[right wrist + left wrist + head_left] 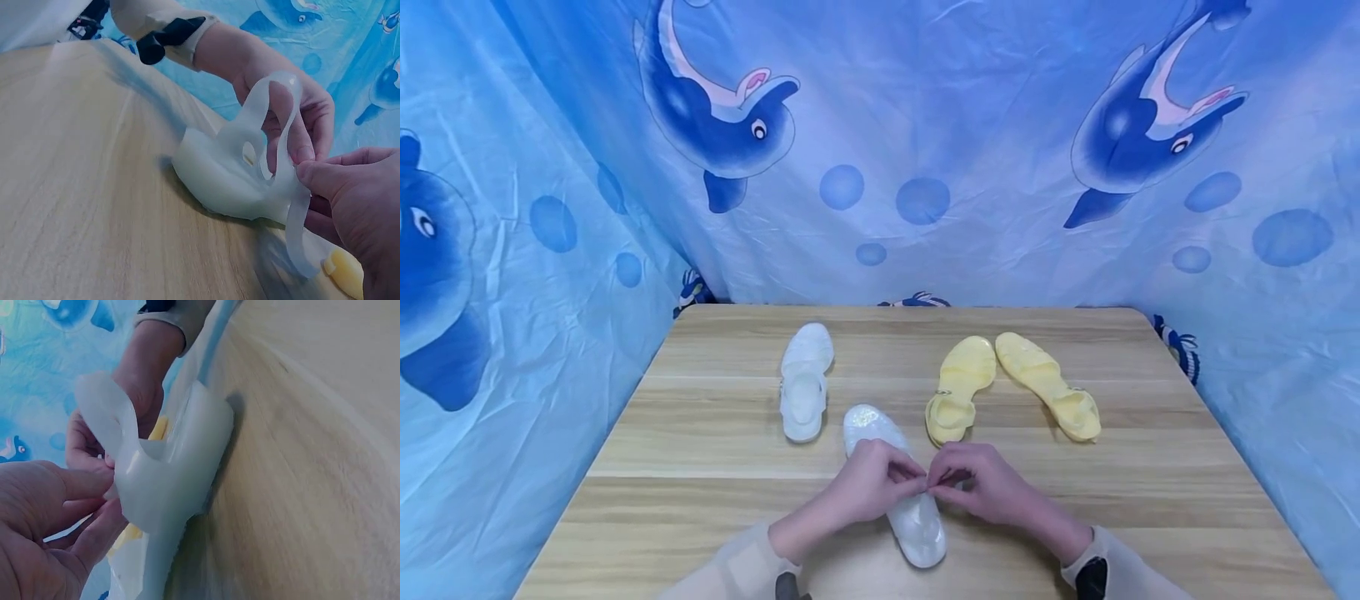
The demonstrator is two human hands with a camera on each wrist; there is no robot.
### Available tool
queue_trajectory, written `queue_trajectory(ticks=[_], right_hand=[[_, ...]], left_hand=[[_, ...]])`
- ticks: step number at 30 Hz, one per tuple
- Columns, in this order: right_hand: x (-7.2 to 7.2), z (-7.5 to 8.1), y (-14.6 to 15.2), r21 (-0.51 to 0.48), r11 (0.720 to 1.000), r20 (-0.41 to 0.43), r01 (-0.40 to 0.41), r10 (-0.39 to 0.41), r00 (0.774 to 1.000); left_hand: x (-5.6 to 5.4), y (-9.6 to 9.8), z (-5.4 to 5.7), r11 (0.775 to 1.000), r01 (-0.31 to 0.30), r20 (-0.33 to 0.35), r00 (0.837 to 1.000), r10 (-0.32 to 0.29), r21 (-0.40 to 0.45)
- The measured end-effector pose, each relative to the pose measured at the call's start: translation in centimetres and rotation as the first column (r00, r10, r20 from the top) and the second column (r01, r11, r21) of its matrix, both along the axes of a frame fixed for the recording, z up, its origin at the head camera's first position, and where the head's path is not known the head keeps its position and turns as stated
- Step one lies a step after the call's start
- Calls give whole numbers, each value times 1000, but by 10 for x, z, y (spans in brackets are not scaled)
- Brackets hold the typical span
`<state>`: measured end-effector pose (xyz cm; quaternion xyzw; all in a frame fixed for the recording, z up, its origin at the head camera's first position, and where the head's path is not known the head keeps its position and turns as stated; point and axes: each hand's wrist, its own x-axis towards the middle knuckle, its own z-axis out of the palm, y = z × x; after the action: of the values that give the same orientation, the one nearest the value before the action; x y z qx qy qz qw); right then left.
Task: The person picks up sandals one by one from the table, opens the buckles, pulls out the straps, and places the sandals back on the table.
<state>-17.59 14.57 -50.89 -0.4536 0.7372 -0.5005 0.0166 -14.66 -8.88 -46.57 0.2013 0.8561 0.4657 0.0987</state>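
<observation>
Cloth (523, 317) in ocean blue covers the far left, cartoon dolphins (433, 250) and all, and it runs round the back and down the right side of the wood-look surface (1165, 492) too. Leftmost on the surface is a white sandal (805, 396), sole down, toe toward the far edge, well apart from anyone's fingers. Next over, nearer the person, sits the second white sandal (917, 537), kinda see-through and shiny, lying at a slant with its toe pointing up-left and its heel closest to the person. The left hand (876, 483) comes in over its left side, thumb and fingertips narrowed to a pinch on the strap (294, 240). Right hand (985, 483) is just beside it, tips basically meeting the left ones over the sandal, also pinching that strap. From the right wrist you get a better look: the strap loops up above the heel and a loose end dangles below the fingers. Both arms have pale sleeves (737, 562). Past the fingers, farther back, there's a yellow sandal (966, 371) angled toe up-right, then another yellow sandal (1045, 383) angled the opposite way, toes close together, heels spread apart.
</observation>
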Motion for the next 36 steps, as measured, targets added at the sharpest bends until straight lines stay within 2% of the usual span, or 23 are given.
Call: queue_trajectory(ticks=[7, 13, 17, 24, 30, 36], right_hand=[[-1, 2, 1, -13, 1000, -49, -2, 1, 999], [-2, -1, 1, -20, 1000, -86, -11, 10, 996], [-1, -2, 1, -27, 1000, -110, -12, 9, 994], [-1, -2, 3, -9, 1000, -66, -1, 1, 998], [-4, -2, 0, -26, 1000, -122, -4, 1, 993], [-4, -3, 0, -15, 1000, -108, -4, 2, 994]], left_hand=[[1, 2, -2, 997, -41, 57, 998, 38, 59], [-1, 2, -3, 1000, -11, 7, 1000, 11, 23], [0, 1, -2, 1000, -3, 19, 1000, 3, 22], [3, 0, -1, 996, -28, 69, 997, 22, 87], [0, 2, 0, 999, -12, 26, 1000, 11, 44], [-3, 1, 0, 1000, 14, 28, 999, -14, 11]])
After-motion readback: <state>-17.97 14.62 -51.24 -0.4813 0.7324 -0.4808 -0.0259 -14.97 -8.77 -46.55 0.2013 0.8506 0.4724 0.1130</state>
